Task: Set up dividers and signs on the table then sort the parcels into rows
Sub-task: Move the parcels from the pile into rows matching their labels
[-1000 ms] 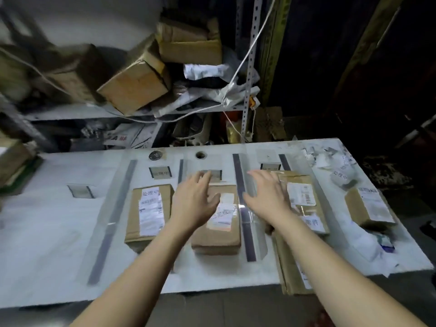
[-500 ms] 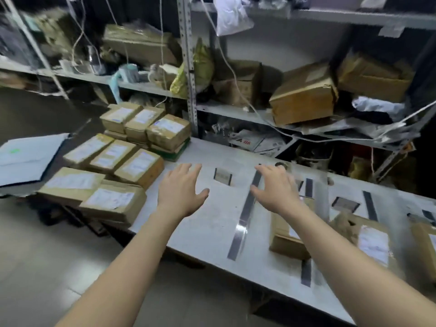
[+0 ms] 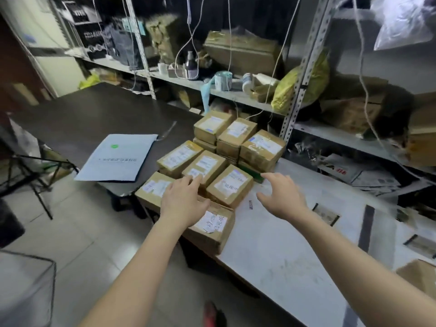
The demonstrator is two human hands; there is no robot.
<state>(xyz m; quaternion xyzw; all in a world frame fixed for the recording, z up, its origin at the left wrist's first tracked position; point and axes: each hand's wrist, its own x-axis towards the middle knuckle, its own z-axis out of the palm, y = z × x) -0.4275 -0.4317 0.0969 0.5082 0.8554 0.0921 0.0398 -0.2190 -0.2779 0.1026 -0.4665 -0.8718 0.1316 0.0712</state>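
Several brown cardboard parcels with white labels are stacked at the left end of the white table (image 3: 278, 251). One labelled parcel (image 3: 230, 185) lies between my two hands. My left hand (image 3: 182, 200) hovers with spread fingers over the nearest parcel (image 3: 211, 228), holding nothing. My right hand (image 3: 282, 195) is open above the bare tabletop, just right of the stack. A dark divider strip (image 3: 366, 228) and small sign plates (image 3: 326, 214) lie on the table to the right. Another parcel (image 3: 418, 276) shows at the right edge.
A metal shelving rack (image 3: 299, 95) packed with boxes, bags and bottles stands behind the table. A dark table (image 3: 94, 112) with a grey folder (image 3: 118, 158) is to the left. A tripod (image 3: 28, 168) and a dark bin (image 3: 26, 286) stand on the tiled floor.
My view has swung left from the sorted rows to the parcel stack. Both hands moved left with it and now hover at the stack, still empty.
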